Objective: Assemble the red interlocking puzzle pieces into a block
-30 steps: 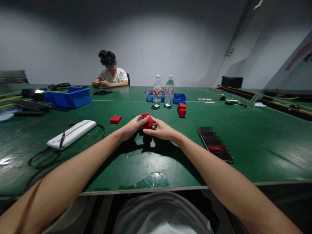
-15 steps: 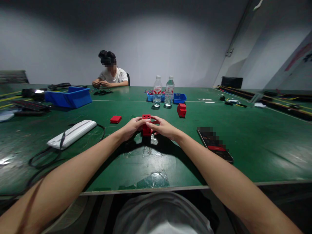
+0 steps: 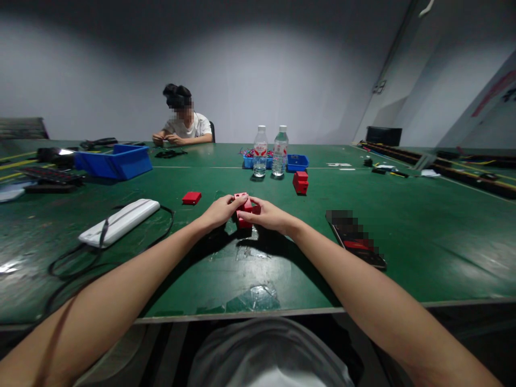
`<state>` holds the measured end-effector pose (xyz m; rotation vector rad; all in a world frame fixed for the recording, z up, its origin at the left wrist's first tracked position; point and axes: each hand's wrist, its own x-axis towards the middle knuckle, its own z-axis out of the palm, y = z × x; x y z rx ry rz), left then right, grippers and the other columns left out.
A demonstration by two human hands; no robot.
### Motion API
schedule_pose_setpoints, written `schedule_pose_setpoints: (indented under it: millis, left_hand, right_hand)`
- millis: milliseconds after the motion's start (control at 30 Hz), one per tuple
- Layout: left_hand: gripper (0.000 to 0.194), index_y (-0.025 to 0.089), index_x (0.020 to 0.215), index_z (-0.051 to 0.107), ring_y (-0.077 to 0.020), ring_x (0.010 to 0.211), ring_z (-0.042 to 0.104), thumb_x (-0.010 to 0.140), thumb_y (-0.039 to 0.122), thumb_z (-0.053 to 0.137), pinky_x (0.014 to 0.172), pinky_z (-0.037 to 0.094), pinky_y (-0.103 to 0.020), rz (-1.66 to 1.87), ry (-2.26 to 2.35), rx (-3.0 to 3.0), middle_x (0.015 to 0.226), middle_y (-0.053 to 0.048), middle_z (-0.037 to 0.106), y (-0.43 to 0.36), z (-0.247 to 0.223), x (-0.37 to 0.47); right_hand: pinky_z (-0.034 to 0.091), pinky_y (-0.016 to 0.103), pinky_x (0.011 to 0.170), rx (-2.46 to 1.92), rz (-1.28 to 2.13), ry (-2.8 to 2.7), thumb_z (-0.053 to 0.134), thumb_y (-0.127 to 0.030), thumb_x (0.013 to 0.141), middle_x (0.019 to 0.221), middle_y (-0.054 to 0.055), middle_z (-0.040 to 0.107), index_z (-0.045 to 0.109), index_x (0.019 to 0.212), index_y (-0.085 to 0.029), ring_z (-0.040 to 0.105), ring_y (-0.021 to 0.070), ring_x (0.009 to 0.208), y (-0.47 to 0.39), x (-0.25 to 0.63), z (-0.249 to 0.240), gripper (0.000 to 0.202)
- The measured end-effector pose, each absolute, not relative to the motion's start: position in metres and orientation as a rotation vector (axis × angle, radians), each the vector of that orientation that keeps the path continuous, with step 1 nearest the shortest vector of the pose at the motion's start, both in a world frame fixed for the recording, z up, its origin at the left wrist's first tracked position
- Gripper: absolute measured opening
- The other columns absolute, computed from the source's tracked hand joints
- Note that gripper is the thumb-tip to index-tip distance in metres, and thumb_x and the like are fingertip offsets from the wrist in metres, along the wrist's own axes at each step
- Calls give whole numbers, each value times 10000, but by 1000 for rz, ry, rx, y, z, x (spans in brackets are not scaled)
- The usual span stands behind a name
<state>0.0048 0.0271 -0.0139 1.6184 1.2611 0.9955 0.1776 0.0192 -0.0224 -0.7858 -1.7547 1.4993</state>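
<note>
Both my hands hold a red block-shaped part (image 3: 244, 221) just above the green table (image 3: 258, 263). My left hand (image 3: 224, 209) grips its upper left side, thumb on top. My right hand (image 3: 268, 214) grips its right side, with the thumb across its front. The fingers hide parts of the block. A flat red piece (image 3: 191, 198) lies to the left of my hands. Another red block (image 3: 300, 183) stands beyond them to the right.
A white power strip (image 3: 121, 221) with black cable lies left, a phone (image 3: 355, 239) right. Two bottles (image 3: 260, 153) stand before small blue trays (image 3: 297, 162). A large blue bin (image 3: 116, 161) is at the far left. A person (image 3: 187, 126) sits across the table.
The red block has tilted and sits slightly lower in my hands. My left thumb has shifted onto its top, and my right thumb has moved down its front.
</note>
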Motion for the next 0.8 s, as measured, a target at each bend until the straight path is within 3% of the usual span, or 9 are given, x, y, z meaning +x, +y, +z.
schedule_pose_setpoints:
  millis: [100,233,333,400,467,567,700,800]
  left_hand:
    - [537,136,916,632,-184,734,589,640,595,671,667,438,-277,1049,1231,1595,825,-47,665,24,-13,10]
    - [604,140,967,592,-167,668,587,684,674,580,663,454,-301,1082,1206,1523,821,-67,661,30,-10,7]
    - [636,140,955,596,-243,756,622,733,720,457,728,465,-366,1082,1447,1692,815,-117,673,42,-7,-12]
    - [607,132,1047,599,-332,992,589,743,650,509,864,424,-433,963,1813,2064,1037,-181,649,50,-5,-29]
    - [677,88,1178,548,-439,1184,452,741,605,530,950,342,-534,750,2241,2213,1248,-271,524,55,-5,-45]
    - [742,59,1251,487,-475,1206,421,785,634,432,939,339,-575,385,2452,2024,1300,-315,455,59,-10,-60]
    - [694,91,1242,485,-447,1159,479,791,615,431,898,396,-528,170,2368,2004,1284,-300,471,63,-16,-65]
    - [576,128,1154,549,-362,1102,539,763,550,514,924,409,-439,274,2080,2251,1184,-226,565,63,-16,-59]
  right_hand:
    - [468,197,569,-891,1551,-1634,634,-505,799,951,56,680,514,1262,-199,604,110,700,22,180,-22,568]
    - [451,184,520,-919,1594,-1537,708,-436,759,909,58,683,516,1240,-182,601,102,645,24,181,-20,577]
    - [463,189,515,-930,1629,-1487,724,-387,755,892,65,687,523,1211,-161,614,106,633,21,179,-17,548]
    - [466,193,505,-935,1645,-1464,724,-373,756,877,69,690,543,1172,-150,613,106,614,19,177,-16,506]
    - [466,194,496,-935,1648,-1451,733,-368,746,866,70,694,561,1140,-146,612,106,601,19,177,-16,483]
    - [475,196,506,-934,1646,-1454,741,-376,737,902,81,701,580,1123,-144,621,108,615,20,177,-17,479]
    - [460,194,513,-956,1637,-1486,732,-415,739,923,94,706,640,1067,-134,620,112,636,22,177,-20,442]
    - [443,199,526,-950,1622,-1536,720,-454,738,920,92,708,673,1031,-136,613,113,646,22,177,-21,435]
